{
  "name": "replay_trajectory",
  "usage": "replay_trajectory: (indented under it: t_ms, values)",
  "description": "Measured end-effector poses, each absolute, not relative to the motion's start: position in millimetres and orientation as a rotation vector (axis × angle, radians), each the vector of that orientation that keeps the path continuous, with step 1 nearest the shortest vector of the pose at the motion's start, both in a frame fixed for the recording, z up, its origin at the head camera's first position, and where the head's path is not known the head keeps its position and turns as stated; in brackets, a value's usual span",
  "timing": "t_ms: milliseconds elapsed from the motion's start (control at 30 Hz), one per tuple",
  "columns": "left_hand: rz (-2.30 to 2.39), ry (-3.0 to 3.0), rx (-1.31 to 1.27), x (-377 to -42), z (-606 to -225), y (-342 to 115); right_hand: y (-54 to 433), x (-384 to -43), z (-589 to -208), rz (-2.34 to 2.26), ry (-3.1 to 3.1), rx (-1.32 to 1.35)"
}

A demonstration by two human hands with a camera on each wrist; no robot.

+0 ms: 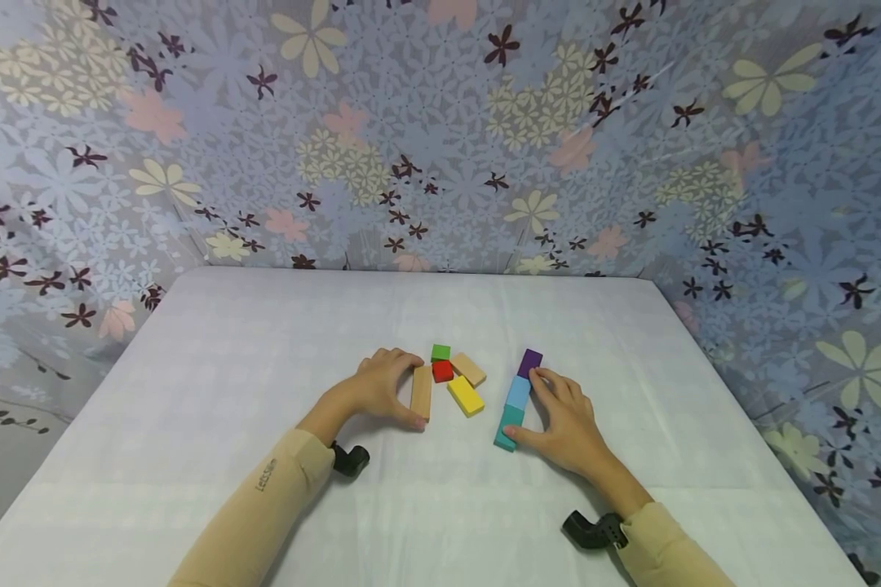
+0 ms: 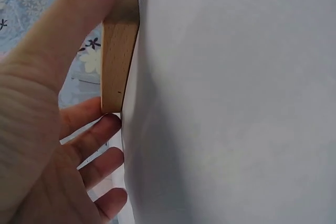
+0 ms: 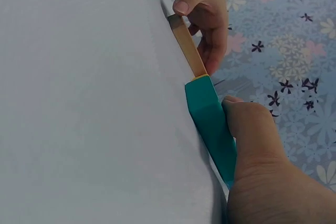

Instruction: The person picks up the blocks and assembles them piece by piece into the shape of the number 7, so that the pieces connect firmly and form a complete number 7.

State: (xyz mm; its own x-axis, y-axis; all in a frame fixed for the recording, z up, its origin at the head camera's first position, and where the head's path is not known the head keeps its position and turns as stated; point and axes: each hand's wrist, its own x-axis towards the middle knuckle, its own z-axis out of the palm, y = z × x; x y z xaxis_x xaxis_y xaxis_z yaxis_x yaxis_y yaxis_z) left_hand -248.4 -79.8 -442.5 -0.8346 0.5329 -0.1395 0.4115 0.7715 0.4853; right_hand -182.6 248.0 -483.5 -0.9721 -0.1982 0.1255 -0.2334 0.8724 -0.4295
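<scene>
My left hand (image 1: 378,385) spans a long plain wooden block (image 1: 422,393), thumb at its near end and index finger at its far end. In the left wrist view the same wooden block (image 2: 118,61) lies between thumb and index finger while the other fingers spread loosely. On the right, purple (image 1: 530,363), light blue (image 1: 518,393) and teal (image 1: 510,429) blocks form a slanted row, end to end. My right hand (image 1: 567,420) grips this row from its right side, thumb at the teal block and index finger by the purple one.
Between the hands lie a green block (image 1: 440,352), a red block (image 1: 443,372), a short wooden block (image 1: 468,369) and a yellow block (image 1: 466,397), close together. They sit on a white-covered table (image 1: 301,310), with a flowered cloth (image 1: 440,163) hanging behind.
</scene>
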Motion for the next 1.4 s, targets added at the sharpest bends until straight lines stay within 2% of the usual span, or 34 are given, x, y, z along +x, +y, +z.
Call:
replay_trajectory:
  t_ms: [767,1100,1400]
  values:
    - [0.757,2.728,0.802,-256.7,-437.8,-79.8,247.9,-180.7,-484.9,0.675,-2.964,0.332]
    - [0.857,2.700,0.855,-273.9,-420.7,-47.9,246.0,-174.9,-484.0,0.680,-2.951,0.353]
    - [0.817,2.717,0.747,-303.2,-420.8,-9.1,246.4,-173.1,-484.8,0.689,-2.939,0.374]
